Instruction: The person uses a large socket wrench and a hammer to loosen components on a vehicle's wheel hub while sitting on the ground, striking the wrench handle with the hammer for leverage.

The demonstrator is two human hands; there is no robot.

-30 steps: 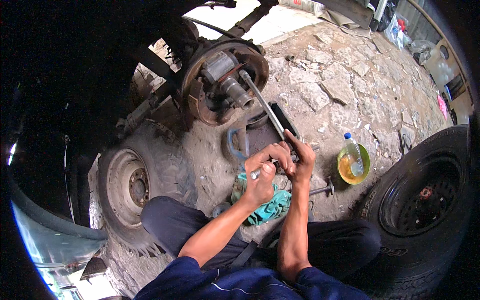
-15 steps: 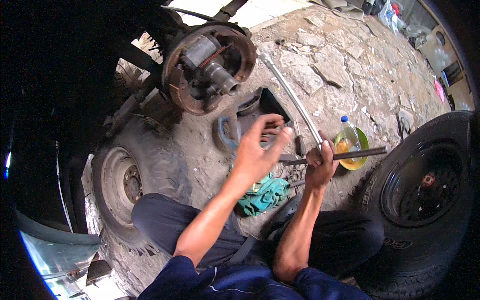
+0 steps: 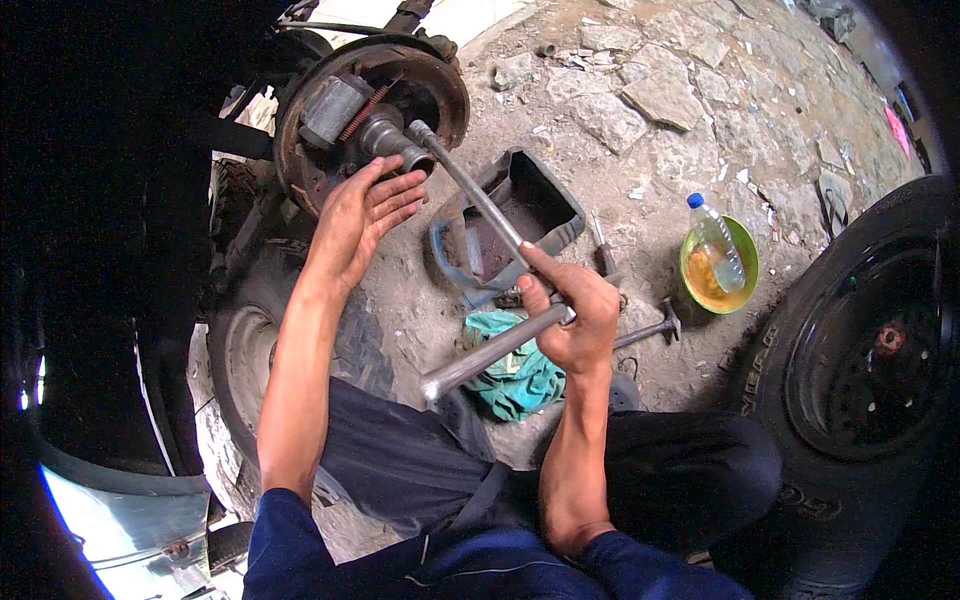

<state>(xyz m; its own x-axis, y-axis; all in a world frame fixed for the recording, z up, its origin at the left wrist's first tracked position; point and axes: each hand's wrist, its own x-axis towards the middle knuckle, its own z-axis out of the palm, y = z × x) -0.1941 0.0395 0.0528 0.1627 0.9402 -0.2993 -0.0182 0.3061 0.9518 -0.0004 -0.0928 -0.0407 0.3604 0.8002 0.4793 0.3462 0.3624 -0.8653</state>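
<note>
My right hand [image 3: 580, 315] is closed around a long metal socket wrench [image 3: 470, 185] with a thick crossbar [image 3: 490, 355] at its near end. The shaft slants up and left, its far tip overlapping the end of the hollow axle spindle [image 3: 385, 138]; whether they touch I cannot tell. That spindle juts from a rusty round brake assembly [image 3: 455, 95] with a reddish spring and curved shoes. Just below the spindle, my left hand [image 3: 355, 225] is open, fingers stretched out, holding nothing.
Below the brake lies a cut-open dark plastic container [image 3: 560, 195]. Nearby are a green cloth [image 3: 525, 385], a hammer [image 3: 660, 328] and a green bowl [image 3: 750, 245] holding liquid and a blue-capped bottle [image 3: 712, 240]. Wheels flank me, left [image 3: 240, 345] and right [image 3: 775, 420]. Flat stones cover the ground beyond.
The wrench has swung left and its tip now reaches the spindle. Its crossbar has turned toward me. My left hand has moved left, away from the wrench, toward the brake.
</note>
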